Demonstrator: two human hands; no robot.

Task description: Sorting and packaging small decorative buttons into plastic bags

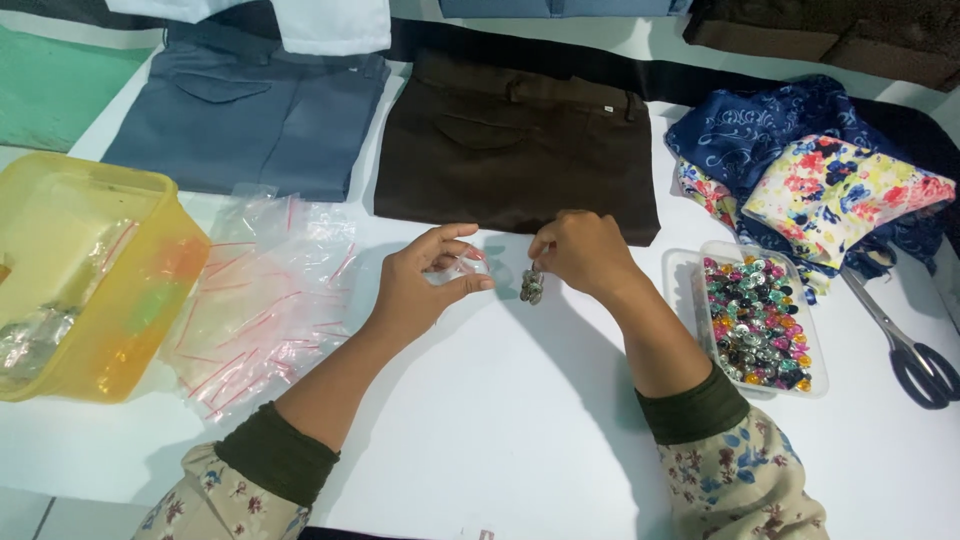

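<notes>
The white table [520, 420] carries folded brown trousers [515, 150] at the far side, folded grey-blue trousers [245, 115] left of them, and a heap of blue and floral patterned cloth [810, 170] at the right. A translucent yellow plastic tub [90, 275] sits at the left edge, with a loose pile of clear zip bags with red seal strips [265, 300] just beside it. A clear rectangular tray of shiny coloured gems [755, 320] lies near the right forearm, and black-handled scissors [905, 345] lie beyond it.

The left hand [420, 290] pinches 1 small clear zip bag [462, 270] between thumb and fingers, held above the table. The right hand [585, 255] has its fingertips closed on a small silvery cluster of gems [532, 287], dangling just beside the bag.

The likeliest slip: the bag's mouth looks narrow and limp, so gems could scatter across the table. A sleeve could also nudge the tray.
</notes>
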